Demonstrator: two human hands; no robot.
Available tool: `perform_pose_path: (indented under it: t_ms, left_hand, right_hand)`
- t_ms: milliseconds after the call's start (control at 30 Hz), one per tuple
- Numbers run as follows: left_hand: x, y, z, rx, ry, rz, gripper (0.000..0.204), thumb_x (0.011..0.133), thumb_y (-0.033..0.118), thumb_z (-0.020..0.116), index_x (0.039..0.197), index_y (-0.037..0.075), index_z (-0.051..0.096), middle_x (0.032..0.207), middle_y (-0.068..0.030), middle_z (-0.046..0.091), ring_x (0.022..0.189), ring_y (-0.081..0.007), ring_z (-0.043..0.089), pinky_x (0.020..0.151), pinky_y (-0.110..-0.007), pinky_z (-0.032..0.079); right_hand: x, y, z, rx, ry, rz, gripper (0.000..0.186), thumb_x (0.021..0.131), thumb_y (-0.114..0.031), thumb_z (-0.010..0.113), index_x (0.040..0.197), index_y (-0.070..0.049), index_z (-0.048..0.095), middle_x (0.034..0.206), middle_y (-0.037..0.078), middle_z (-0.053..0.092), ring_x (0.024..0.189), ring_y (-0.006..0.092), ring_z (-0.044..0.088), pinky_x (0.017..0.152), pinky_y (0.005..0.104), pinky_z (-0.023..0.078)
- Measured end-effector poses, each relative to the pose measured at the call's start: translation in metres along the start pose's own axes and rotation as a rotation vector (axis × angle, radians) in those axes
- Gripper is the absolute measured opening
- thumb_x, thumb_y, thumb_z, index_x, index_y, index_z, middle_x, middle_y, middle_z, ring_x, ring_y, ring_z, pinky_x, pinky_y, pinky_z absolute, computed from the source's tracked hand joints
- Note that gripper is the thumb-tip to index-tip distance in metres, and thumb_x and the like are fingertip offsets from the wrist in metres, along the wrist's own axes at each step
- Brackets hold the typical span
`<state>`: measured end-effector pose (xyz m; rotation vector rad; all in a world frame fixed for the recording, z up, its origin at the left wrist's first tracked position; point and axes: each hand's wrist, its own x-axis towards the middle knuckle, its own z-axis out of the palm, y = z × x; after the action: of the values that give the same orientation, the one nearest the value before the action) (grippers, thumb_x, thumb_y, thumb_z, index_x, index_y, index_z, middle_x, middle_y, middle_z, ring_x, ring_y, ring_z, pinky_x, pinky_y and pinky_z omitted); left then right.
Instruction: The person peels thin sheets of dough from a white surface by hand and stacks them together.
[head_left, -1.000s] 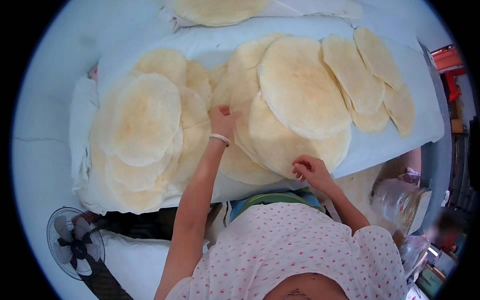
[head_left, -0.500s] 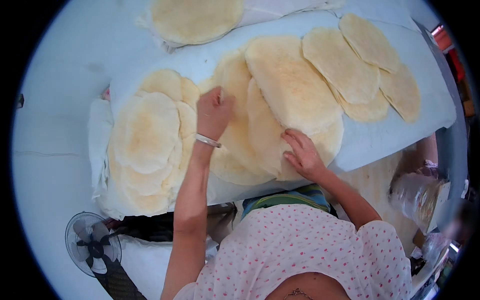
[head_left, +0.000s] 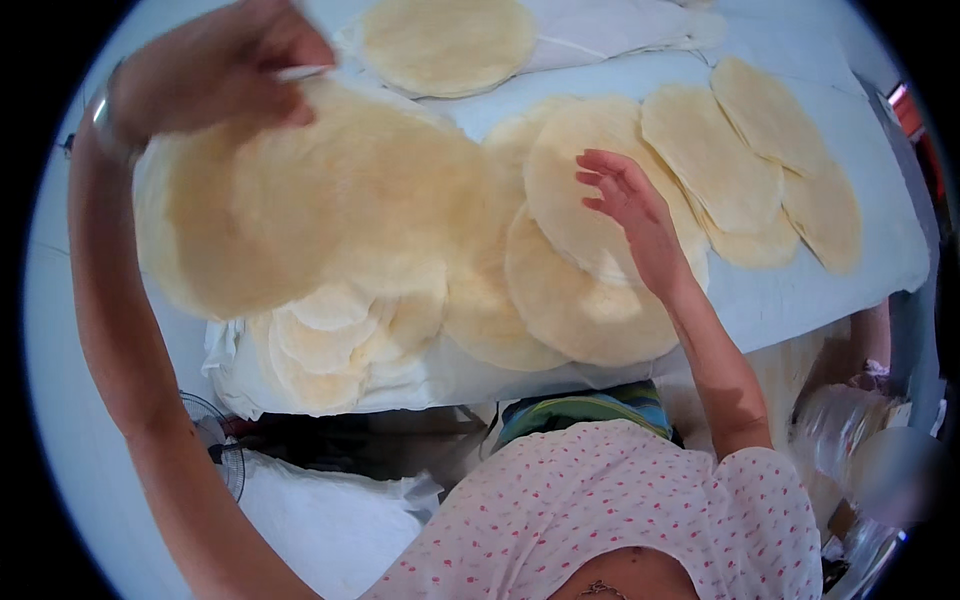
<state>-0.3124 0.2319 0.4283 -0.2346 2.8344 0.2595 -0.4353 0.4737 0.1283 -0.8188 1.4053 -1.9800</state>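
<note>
Up at the far left, my left hand [head_left: 245,75], slightly blurred and wearing a silvery bangle, pinches closed. A short thin whitish thing [head_left: 303,72] shows at its fingers; its kind cannot be told. From that hand a large, thin, pale yellow sheet [head_left: 300,190] with a fibrous look spreads out, lifted and covering most of the stack of paler sheets [head_left: 322,345] below. My right hand [head_left: 628,195] hovers with fingers apart, holding nothing, over a round pale yellow sheet [head_left: 570,190]. Another round sheet [head_left: 590,310] lies partly beneath that one.
Overlapping oval sheets [head_left: 715,150] lie at the right of the white-covered table [head_left: 780,300]. Beyond the table a round sheet [head_left: 450,45] rests on white cloth. A fan [head_left: 222,445] stands at the lower left, near white sacking [head_left: 320,520]. Clear plastic wrapping [head_left: 845,430] is at the right.
My left hand has swung up and far to the left, carrying a sheet over the left stack. My right hand has lifted off the sheets and moved farther away from me.
</note>
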Motion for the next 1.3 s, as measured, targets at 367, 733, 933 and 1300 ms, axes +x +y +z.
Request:
perform_pose_path:
  t_ms: [367, 733, 933, 1300]
  left_hand:
    - [0.146, -0.007, 0.234, -0.632, 0.502, 0.510, 0.028, 0.080, 0.010, 0.065, 0.107, 0.002, 0.063, 0.095, -0.0062, 0.066, 0.086, -0.0172, 0.061, 0.078, -0.028, 0.049]
    - [0.108, 0.056, 0.370, -1.639, 0.319, -0.311, 0.026, 0.083, 0.025, 0.070, 0.088, 0.003, 0.057, 0.072, -0.0031, 0.059, 0.064, -0.0108, 0.060, 0.051, -0.024, 0.049]
    - [0.112, 0.062, 0.377, -1.689, 0.380, -0.298, 0.025, 0.083, 0.025, 0.070, 0.082, 0.004, 0.058, 0.066, -0.0017, 0.058, 0.055, -0.0091, 0.056, 0.047, -0.024, 0.048]
    - [0.091, 0.057, 0.388, -1.676, 0.433, -0.441, 0.012, 0.078, 0.006, 0.058, 0.066, 0.001, 0.057, 0.062, -0.0049, 0.058, 0.052, -0.0145, 0.060, 0.046, -0.026, 0.053]
  right_hand:
    - [-0.042, 0.149, -0.034, 0.568, 0.077, 0.725, 0.049, 0.096, -0.041, 0.045, 0.128, -0.004, 0.050, 0.119, 0.009, 0.059, 0.104, 0.0197, 0.059, 0.089, 0.0355, 0.048]
    - [-0.046, 0.094, -0.015, 0.201, 0.115, 0.391, 0.044, 0.096, -0.033, 0.048, 0.127, -0.003, 0.051, 0.117, 0.005, 0.058, 0.105, 0.0142, 0.054, 0.091, 0.0290, 0.044]
    - [-0.049, 0.098, -0.009, -0.014, 0.119, 0.287, 0.036, 0.096, -0.024, 0.050, 0.120, 0.002, 0.056, 0.108, 0.002, 0.060, 0.097, 0.0074, 0.052, 0.085, 0.0225, 0.042]
    - [-0.048, 0.089, -0.020, -0.537, 0.287, 0.175, 0.024, 0.089, -0.012, 0.057, 0.110, -0.001, 0.059, 0.070, 0.001, 0.057, 0.063, 0.0037, 0.047, 0.057, 0.0227, 0.040]
